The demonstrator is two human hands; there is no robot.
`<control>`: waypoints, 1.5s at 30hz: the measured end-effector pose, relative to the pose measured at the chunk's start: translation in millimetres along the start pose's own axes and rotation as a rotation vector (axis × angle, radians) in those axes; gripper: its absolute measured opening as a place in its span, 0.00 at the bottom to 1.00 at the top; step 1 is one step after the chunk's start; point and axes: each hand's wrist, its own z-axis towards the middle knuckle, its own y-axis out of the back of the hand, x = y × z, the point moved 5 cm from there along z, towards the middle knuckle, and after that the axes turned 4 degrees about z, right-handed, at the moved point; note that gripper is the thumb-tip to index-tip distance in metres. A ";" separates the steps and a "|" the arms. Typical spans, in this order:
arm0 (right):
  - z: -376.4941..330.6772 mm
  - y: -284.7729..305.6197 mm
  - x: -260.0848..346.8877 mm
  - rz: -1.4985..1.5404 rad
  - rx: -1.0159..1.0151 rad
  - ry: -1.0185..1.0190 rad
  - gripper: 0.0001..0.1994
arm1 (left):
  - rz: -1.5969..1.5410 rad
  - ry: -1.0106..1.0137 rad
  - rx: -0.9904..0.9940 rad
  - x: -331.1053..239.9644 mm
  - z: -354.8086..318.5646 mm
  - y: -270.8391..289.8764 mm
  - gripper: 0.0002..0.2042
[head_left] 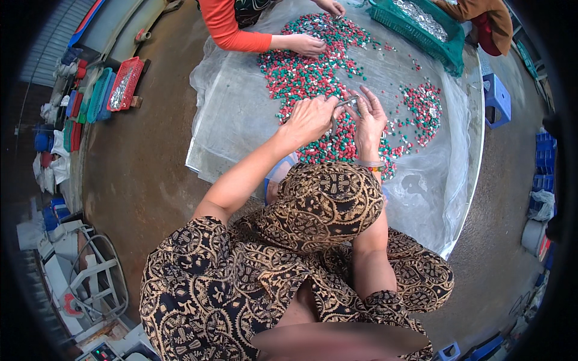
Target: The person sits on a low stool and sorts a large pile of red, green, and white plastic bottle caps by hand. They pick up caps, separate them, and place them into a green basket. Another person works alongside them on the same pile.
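My left hand (312, 120) is closed on a small metal scissors-like tool (344, 102), with a handle loop below the fingers. The tool's tip reaches toward my right hand (369, 123). Thumb and forefinger of that hand come together by the tip, while its other fingers stretch out; whatever lies in the pinch is too small to make out. Both hands are above a spread pile of small red, green and white chips (295, 81). Shiny pieces lie among the chips. A smaller heap of chips (421, 114) lies to the right.
Sheer sheeting (226, 120) covers the low work surface. Across it, a co-worker's hand (307, 45) touches the pile. A green basket of shiny pieces (415, 27) stands at far right near another person's brown sleeve (481, 12). A blue stool (497, 101) and red basket (125, 84) flank the surface.
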 end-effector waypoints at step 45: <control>-1.6 4.3 -18.3 -0.216 -0.220 0.188 0.11 | 0.070 0.032 -0.119 -16.8 -3.7 -34.2 0.11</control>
